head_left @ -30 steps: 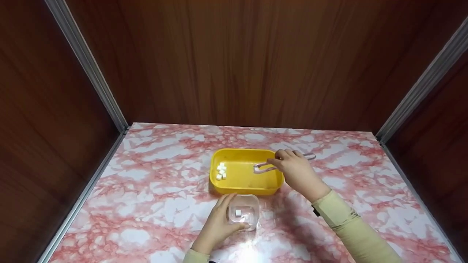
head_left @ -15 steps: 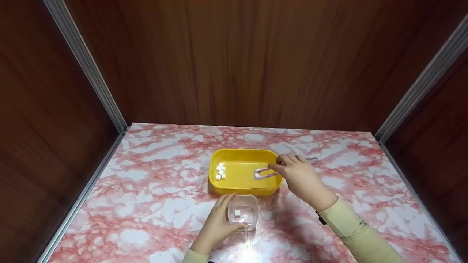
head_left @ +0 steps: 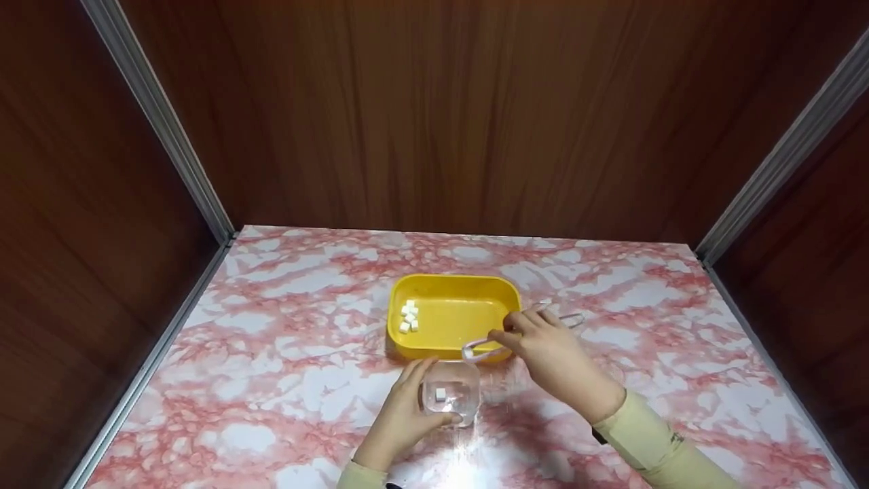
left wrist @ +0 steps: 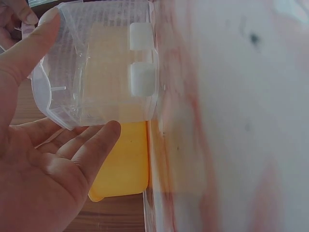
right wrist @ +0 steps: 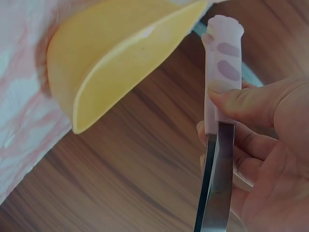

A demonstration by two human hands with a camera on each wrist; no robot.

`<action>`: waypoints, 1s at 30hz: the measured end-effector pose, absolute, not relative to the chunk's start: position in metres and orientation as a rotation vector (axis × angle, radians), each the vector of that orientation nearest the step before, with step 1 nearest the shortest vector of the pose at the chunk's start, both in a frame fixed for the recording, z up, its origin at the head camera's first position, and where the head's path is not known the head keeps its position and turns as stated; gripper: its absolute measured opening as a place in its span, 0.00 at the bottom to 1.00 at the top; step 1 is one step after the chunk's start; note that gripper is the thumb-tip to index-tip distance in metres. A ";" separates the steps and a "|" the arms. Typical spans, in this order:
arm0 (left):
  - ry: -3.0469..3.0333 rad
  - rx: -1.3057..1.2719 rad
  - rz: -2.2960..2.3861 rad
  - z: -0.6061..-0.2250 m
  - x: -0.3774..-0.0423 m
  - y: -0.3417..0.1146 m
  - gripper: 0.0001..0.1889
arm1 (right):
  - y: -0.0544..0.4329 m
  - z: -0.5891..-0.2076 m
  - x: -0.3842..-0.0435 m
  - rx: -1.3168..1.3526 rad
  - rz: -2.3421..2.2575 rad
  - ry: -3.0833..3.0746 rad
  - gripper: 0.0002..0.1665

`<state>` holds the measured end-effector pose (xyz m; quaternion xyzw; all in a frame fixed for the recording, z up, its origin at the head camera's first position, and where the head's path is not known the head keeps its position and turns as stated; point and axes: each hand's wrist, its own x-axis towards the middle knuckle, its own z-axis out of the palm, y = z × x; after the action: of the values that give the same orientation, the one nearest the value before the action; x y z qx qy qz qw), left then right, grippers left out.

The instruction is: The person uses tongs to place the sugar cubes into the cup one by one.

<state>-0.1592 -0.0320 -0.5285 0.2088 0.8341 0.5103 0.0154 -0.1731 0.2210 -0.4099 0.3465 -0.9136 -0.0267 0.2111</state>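
My left hand holds a small clear plastic container on the table, thumb on the near side and fingers on the far side. One white cube shows inside it in the head view; two white cubes appear at its bottom in the left wrist view. My right hand pinches metal tongs with pink paw-shaped tips, thumb against fingers. A white piece sits between the tips, above the gap between the container and the yellow tub.
Several white cubes lie at the left end inside the yellow tub, just behind the clear container. Red-and-white marbled table surrounds both. Brown wood-look panels with metal corner rails enclose the back and sides.
My right hand has brought the tongs from inside the yellow tub toward me, over its near rim to the clear container's far edge. My left hand stays on the container.
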 end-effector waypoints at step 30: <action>2.612 0.648 1.572 -0.528 -0.160 -0.032 0.51 | 0.198 -0.444 -0.152 1.112 -0.080 -2.552 0.19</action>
<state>-0.1601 -0.0323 -0.5278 0.2079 0.8380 0.5043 0.0123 -0.1519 0.1981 -0.4439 0.3931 -0.9018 -0.0282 0.1773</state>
